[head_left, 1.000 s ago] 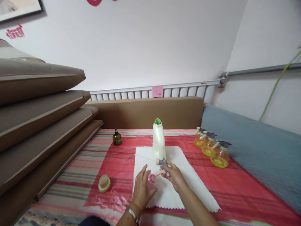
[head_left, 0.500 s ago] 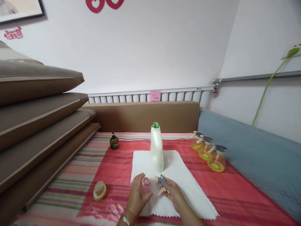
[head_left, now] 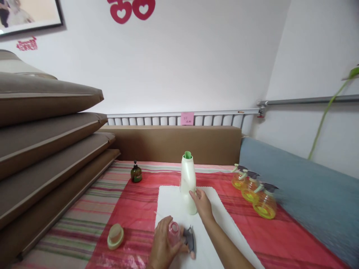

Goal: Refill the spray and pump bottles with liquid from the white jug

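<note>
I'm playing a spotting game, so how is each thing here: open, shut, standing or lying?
Pink bottle: mouth open, held in left hand
Gray spray head: off the bottle, beside it
White jug: standing, uncapped, right hand at its side
Green spout: in the jug's mouth
White cloth: spread flat
Pale cap: loose, left of the cloth
Three spray bottles: standing, heads on, some yellow liquid inside
Dark pump bottle: standing, pump on
Cushions: stacked
</note>
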Available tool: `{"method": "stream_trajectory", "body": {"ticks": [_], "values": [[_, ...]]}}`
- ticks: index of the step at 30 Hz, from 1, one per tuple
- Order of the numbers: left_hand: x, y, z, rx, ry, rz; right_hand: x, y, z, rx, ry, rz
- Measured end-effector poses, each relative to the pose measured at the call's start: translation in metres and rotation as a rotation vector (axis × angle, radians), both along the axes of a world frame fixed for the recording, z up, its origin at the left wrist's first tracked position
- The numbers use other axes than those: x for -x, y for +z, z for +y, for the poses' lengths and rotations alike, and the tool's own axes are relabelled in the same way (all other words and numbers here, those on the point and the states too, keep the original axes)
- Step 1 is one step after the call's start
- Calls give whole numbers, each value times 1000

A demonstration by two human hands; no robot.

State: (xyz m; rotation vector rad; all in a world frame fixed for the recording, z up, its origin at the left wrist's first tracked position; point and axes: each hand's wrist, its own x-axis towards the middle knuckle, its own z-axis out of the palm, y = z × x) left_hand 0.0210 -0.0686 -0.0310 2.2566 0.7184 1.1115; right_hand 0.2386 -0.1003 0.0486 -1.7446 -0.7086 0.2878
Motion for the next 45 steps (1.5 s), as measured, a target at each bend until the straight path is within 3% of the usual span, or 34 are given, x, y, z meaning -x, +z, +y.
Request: {"method": "stream_trajectory", "body": {"ticks": [6,11,16,23,27,31,37,45], "values": [[-2,3,-5,15,-8,49,-9,14,33,136,32,-17],[1,4,-4,39,-33,69,-25,44,22,142,-2,-35],[5,14,-7,88,-15,64,-37,78,-31,164,96,-131],[0,31,-4,142,-23,114,-35,116,-129,404,231,-300],[-3,33,-3,161,-23,114,-32,121,-165,595,347,-291],[-4,34,-4,166,-25,136,-22,118,-182,699,485,-234],[-2,38,-7,163,-19,175,-6,114,-185,784,568,-260],[-3,42,-14,136,-12,201,12,134,-175,763,624,-411]]}}
